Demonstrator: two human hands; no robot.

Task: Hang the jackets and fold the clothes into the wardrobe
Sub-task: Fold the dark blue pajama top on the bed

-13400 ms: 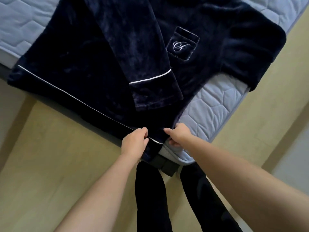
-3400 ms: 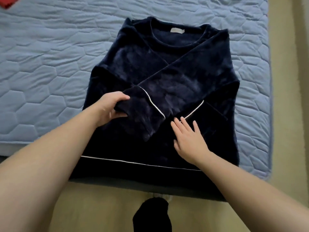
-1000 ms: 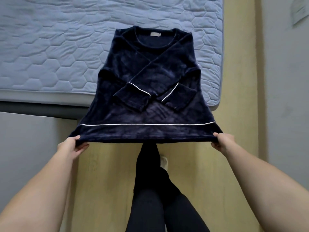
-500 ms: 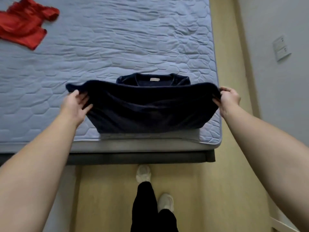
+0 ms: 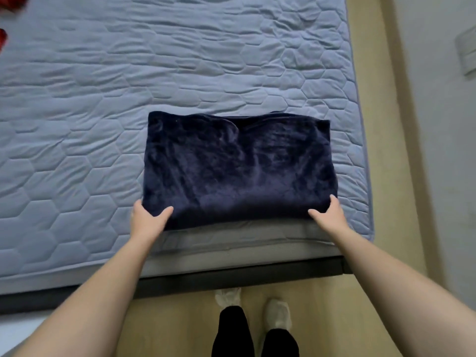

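Observation:
A navy velvet top lies folded in half as a wide rectangle near the front right edge of the bed; its sleeves and collar are hidden inside the fold. My left hand holds the near left corner, thumb on top and fingers out of sight under the cloth. My right hand holds the near right corner the same way, thumb lying on the fabric. No wardrobe or hanger is in view.
The blue quilted mattress stretches far to the left and back. A bit of a red garment shows at the left edge. Wooden floor runs along the bed's right side, with a grey wall and a switch plate beyond. My feet stand at the bed's foot.
I lifted the hem and carried it over to the collar, so the top is folded in half. Both hands came back to the near corners of the fold.

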